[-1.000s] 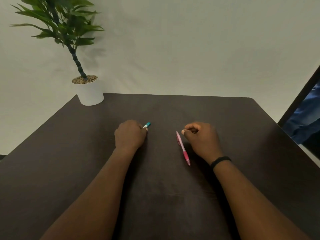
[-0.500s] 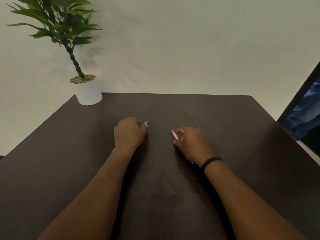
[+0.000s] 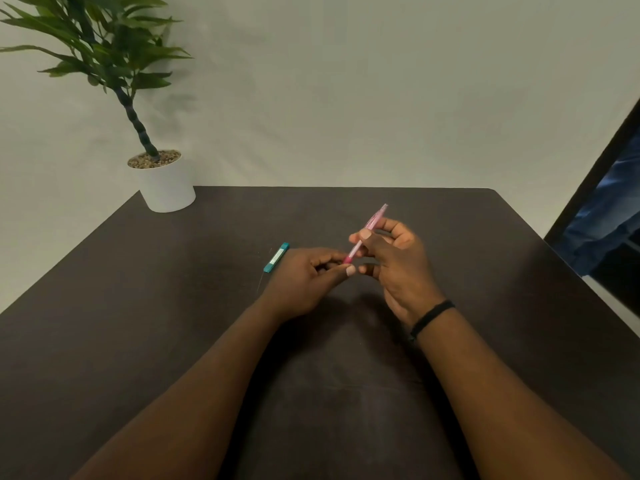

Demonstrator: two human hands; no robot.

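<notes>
Gripping pencil mid-barrel with right hand, pinching its tip end with left hand; lead case just left of left hand, not held. Looks early: pickup done, refill left

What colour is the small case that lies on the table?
The case is teal with a pale label, best seen in the head view.

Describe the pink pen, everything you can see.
The pink pen is slim, translucent pale-pink plastic by its look, with a darker pink lower end. It is held above the table, tilted, upper end pointing up and away. The right hand grips its barrel; the left hand pinches the darker lower end.
</notes>
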